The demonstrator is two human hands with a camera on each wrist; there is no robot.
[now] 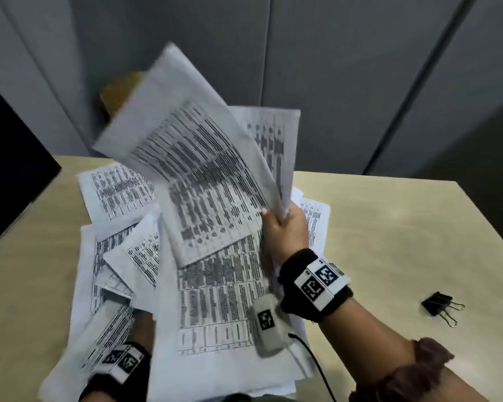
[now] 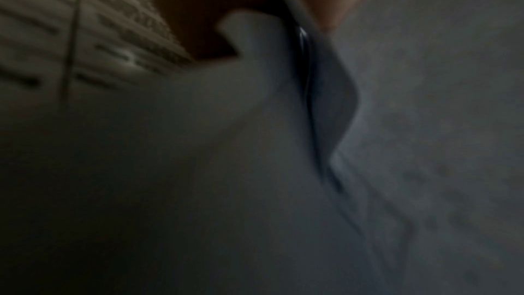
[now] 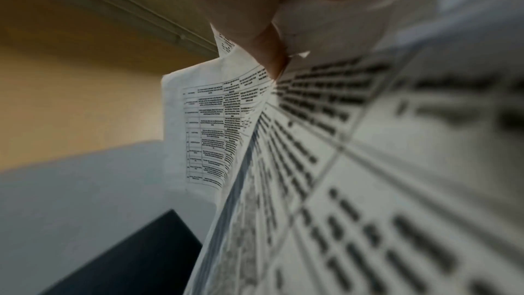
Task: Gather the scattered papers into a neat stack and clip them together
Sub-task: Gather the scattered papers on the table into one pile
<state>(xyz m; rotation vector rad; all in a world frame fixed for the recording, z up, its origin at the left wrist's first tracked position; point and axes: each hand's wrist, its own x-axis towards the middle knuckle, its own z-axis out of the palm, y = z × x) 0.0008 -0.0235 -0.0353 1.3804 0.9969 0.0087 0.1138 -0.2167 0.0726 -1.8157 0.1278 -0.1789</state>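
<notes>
Many printed sheets (image 1: 215, 300) lie scattered and overlapping on the pale wooden table (image 1: 389, 227). My right hand (image 1: 285, 224) grips a bundle of sheets (image 1: 198, 158) by its lower right corner and holds it tilted above the pile. The right wrist view shows the fingers (image 3: 255, 19) pinching those sheets (image 3: 368, 165). Only my left wrist band (image 1: 122, 361) shows at the lower left; the hand itself is buried under loose sheets. The left wrist view is dark and blurred, with paper (image 2: 226, 165) close to the lens. A black binder clip (image 1: 440, 306) lies on the table to the right, apart from both hands.
A dark screen (image 1: 9, 169) stands at the table's left edge. Grey partition panels (image 1: 331, 68) rise behind the table. A brown object (image 1: 119, 91) sits partly hidden behind the raised sheets. Bare tabletop lies around the clip on the right.
</notes>
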